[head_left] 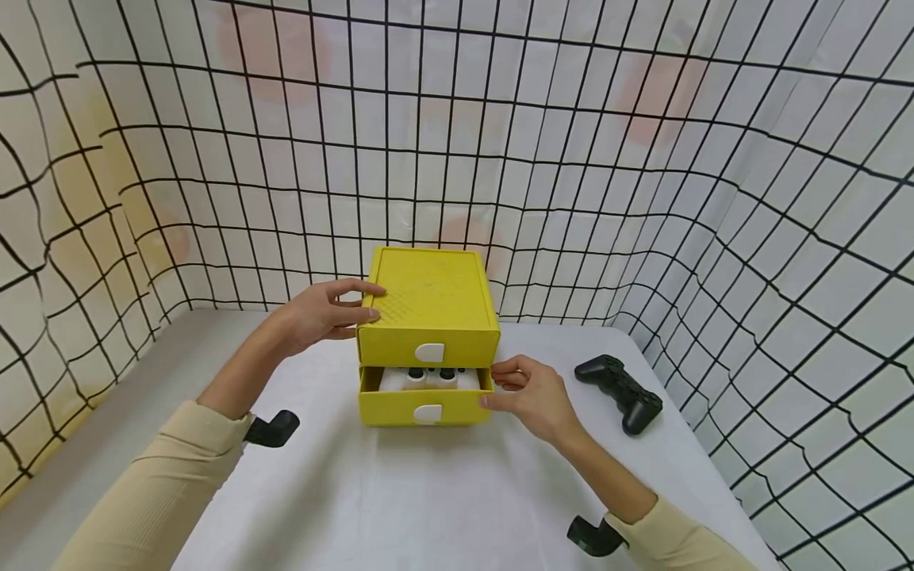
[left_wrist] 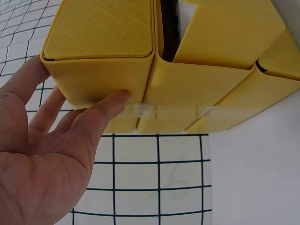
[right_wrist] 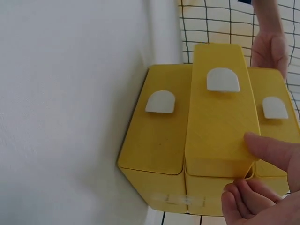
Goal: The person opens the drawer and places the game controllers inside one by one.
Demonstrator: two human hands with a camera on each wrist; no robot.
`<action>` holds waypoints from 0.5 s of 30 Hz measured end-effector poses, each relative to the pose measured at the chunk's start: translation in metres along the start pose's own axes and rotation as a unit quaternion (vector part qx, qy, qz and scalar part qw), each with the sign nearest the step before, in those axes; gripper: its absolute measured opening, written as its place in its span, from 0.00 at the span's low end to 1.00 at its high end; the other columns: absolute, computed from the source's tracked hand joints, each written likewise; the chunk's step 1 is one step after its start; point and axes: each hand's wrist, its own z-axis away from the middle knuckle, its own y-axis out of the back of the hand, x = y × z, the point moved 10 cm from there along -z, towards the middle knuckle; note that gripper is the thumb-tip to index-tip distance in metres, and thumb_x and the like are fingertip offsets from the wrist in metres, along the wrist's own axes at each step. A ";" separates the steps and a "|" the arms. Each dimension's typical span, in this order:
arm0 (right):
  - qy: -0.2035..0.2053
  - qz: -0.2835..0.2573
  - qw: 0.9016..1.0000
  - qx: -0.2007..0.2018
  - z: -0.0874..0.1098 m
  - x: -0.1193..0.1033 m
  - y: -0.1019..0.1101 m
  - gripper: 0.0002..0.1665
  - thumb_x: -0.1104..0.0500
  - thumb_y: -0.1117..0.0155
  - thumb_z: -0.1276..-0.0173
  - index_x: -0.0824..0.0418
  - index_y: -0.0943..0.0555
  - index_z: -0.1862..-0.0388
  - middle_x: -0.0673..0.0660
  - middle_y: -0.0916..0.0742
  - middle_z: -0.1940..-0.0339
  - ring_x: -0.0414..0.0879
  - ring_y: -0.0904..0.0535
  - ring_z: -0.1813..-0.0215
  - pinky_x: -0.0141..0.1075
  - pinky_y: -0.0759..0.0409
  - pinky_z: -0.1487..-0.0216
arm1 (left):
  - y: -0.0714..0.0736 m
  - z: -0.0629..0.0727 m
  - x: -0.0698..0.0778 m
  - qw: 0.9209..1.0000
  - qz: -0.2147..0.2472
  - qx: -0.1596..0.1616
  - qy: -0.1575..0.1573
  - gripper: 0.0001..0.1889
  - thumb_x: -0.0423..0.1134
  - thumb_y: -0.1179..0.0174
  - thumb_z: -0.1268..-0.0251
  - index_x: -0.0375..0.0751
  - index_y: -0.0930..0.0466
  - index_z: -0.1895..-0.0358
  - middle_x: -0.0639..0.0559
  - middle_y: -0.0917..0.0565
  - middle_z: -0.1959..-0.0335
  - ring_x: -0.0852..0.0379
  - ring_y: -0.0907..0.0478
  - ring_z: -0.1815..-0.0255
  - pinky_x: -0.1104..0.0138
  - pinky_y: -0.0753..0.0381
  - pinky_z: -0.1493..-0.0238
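Observation:
A small yellow drawer unit (head_left: 435, 285) stands on the white table with its drawers stacked. Its middle drawer (head_left: 393, 408) is pulled partway out, and a white game controller (head_left: 428, 379) shows inside it. My left hand (head_left: 314, 317) rests on the unit's upper left edge, fingers fairly straight, some over the top and some along the side. With its thumb on the drawer front near the right corner, my right hand (right_wrist: 267, 187) holds the drawer; the other fingers curl beside the drawer's side. White tabs (right_wrist: 223, 79) mark the drawer fronts.
A black game controller (head_left: 620, 392) lies on the table (head_left: 457, 500) to the right of the unit. Black grid netting (head_left: 428, 159) over white sheeting rises behind the table and along both sides.

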 end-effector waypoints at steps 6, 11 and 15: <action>0.007 -0.012 1.000 0.014 -0.003 0.001 0.001 0.24 0.57 0.16 0.48 0.60 0.16 0.54 0.55 0.09 0.51 0.48 0.14 0.47 0.39 0.13 0.46 | 0.000 0.000 0.000 1.000 -0.003 -0.001 -0.002 0.30 0.49 0.32 0.32 0.53 0.28 0.29 0.45 0.33 0.24 0.45 0.34 0.23 0.51 0.25 0.29; 0.005 -0.019 1.000 0.003 -0.004 0.001 0.001 0.23 0.59 0.17 0.47 0.61 0.15 0.54 0.56 0.09 0.50 0.47 0.14 0.49 0.38 0.13 0.47 | 0.000 0.001 0.001 1.000 0.002 -0.001 -0.001 0.29 0.48 0.33 0.32 0.52 0.28 0.29 0.45 0.32 0.25 0.45 0.34 0.24 0.50 0.26 0.28; 0.001 -0.023 1.000 -0.013 -0.005 0.002 0.002 0.21 0.60 0.18 0.45 0.62 0.15 0.54 0.57 0.10 0.49 0.47 0.14 0.49 0.37 0.13 0.47 | -0.001 0.002 0.001 1.000 0.006 -0.002 0.001 0.29 0.47 0.33 0.31 0.52 0.28 0.29 0.45 0.31 0.25 0.45 0.32 0.25 0.50 0.27 0.28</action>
